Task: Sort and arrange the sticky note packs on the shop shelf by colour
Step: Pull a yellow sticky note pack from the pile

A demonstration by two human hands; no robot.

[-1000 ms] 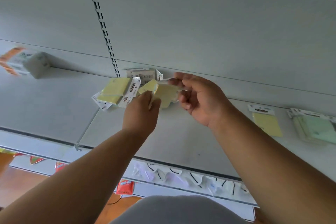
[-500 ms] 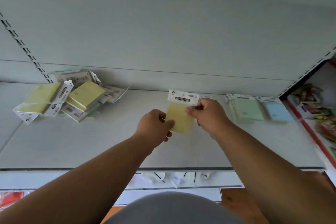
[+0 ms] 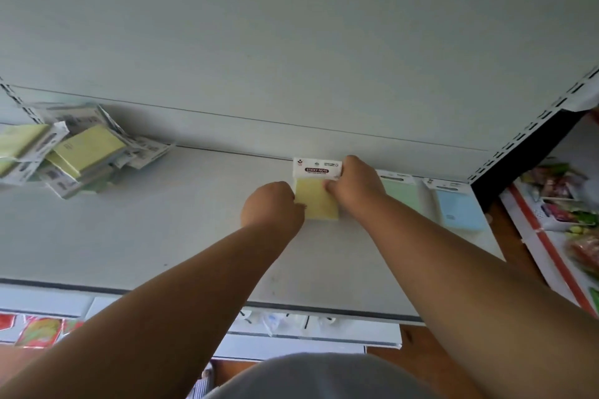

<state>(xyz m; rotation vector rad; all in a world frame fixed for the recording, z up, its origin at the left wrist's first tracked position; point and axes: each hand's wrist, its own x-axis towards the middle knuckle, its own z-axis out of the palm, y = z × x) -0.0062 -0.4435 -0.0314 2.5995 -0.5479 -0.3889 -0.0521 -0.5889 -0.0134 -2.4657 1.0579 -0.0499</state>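
A yellow sticky note pack (image 3: 317, 201) with a white "STICKY NOTE" header lies on the white shelf (image 3: 162, 236), near the back wall. My left hand (image 3: 270, 206) grips its left edge and my right hand (image 3: 355, 186) holds its upper right corner. Just to the right lie a green pack (image 3: 402, 193) and a blue pack (image 3: 457, 209), side by side. At the far left a jumbled heap of yellow packs (image 3: 74, 152) rests against the back wall.
The shelf's front edge (image 3: 194, 298) runs below my forearms. A slotted upright (image 3: 531, 136) bounds the shelf on the right. Beyond it stands a red-edged shelf with colourful goods (image 3: 570, 204). Lower shelves show hanging items (image 3: 39, 330).
Both hands carried the yellow pack from the heap at the left to the spot beside the green pack. It now sits lower and closer to the back wall.
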